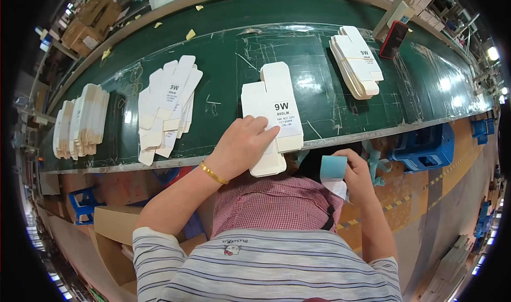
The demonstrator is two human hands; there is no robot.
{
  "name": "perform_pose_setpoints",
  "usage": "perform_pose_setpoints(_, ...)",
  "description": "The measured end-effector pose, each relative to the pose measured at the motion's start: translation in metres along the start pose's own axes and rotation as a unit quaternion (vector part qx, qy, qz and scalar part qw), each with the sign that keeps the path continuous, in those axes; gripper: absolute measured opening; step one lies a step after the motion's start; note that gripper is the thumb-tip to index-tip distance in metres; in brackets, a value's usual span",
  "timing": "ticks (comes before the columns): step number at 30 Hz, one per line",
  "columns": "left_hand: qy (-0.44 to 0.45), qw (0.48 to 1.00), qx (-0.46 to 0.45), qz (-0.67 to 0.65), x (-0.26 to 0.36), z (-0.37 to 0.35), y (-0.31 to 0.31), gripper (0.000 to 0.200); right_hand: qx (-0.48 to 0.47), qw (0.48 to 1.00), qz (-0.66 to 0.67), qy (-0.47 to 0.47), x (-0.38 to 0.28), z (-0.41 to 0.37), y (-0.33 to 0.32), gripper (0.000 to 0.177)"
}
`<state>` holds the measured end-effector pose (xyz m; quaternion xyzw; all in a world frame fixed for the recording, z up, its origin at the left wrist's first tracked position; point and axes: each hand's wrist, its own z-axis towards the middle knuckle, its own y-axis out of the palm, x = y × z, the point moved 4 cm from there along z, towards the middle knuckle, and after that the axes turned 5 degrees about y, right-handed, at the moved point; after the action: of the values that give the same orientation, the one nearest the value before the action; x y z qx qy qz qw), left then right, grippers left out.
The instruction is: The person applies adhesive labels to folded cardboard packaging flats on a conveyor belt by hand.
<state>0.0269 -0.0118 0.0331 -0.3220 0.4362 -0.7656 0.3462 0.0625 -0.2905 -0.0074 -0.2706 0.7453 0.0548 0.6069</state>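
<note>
My left hand (pixel 240 146) lies on a stack of flattened white cartons (pixel 274 86) printed "9W 800LM", at the near edge of the table. Its thumb stretches out across the printed panel and the other fingers bend on top, apart from the thumb. In my right hand (pixel 360 177), just off the table edge, is a teal label roll (pixel 333 168), with a whitish strip hanging below it. The fingers close around its right side, and part of the roll is hidden.
Fanned flat cartons (pixel 170 102) lie to the left, with more stacked cartons (pixel 82 121) further left. A banded carton stack (pixel 356 62) and a red-edged phone (pixel 394 39) are at right. Blue stools (pixel 426 147) and an open cardboard box (pixel 114 238) stand below the green table (pixel 223 46).
</note>
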Motion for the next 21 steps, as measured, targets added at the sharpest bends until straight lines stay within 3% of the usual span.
perform_pose_setpoints(4, -0.050, 0.995, -0.076, 0.038, -0.005, 0.020, 0.011, 0.030, 0.035, 0.997, -0.028, -0.066, -0.003, 0.000, -0.001, 0.021)
perform_pose_setpoints(7, 0.017, 0.997, 0.051, 0.060, 0.007, 0.025, 0.018, 0.033, 0.050, 0.991, -0.075, -0.103, 0.002, 0.006, 0.010, 0.021)
perform_pose_setpoints(11, 0.011, 0.998, -0.035, 0.048, 0.014, 0.028, 0.029, 0.034, 0.053, 0.995, -0.001, -0.082, 0.025, 0.012, 0.011, 0.019)
perform_pose_setpoints(16, 0.034, 0.995, -0.045, 0.085, 0.013, 0.029, 0.050, 0.017, 0.027, 0.994, 0.042, -0.092, 0.005, 0.013, 0.017, 0.015)
perform_pose_setpoints(21, 0.055, 0.988, -0.085, 0.115, 0.010, 0.035, 0.042, 0.010, 0.025, 0.992, -0.016, -0.123, -0.008, 0.016, 0.025, 0.017)
